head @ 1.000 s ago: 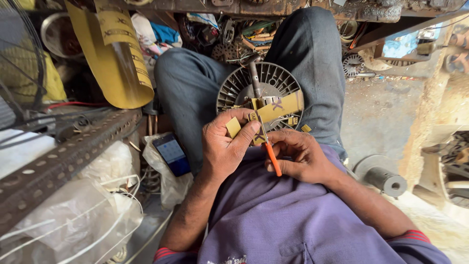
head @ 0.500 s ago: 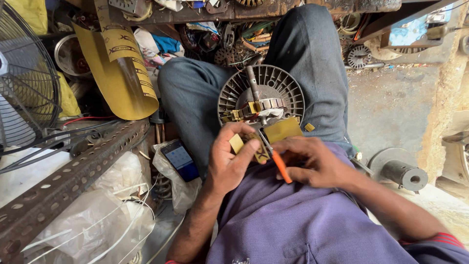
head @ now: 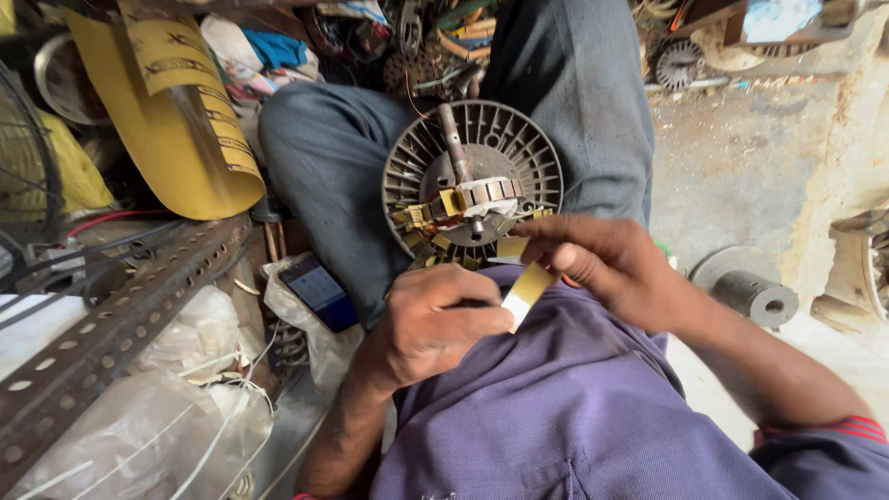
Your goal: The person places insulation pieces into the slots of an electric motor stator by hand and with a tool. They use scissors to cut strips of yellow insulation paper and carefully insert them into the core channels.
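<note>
Right now I see the left hand [head: 435, 324] curled shut at about 6 o'clock below the round grey fan motor [head: 472, 181], which rests on the lap between the knees. A yellow paper strip [head: 526, 292] is pinched between that hand and the right hand [head: 607, 264], whose fingers close on the strip's upper end at 4 o'clock from the motor. More yellow strips sit in the motor's slots. A phone [head: 319, 292] lies at 9 o'clock from the left hand.
</note>
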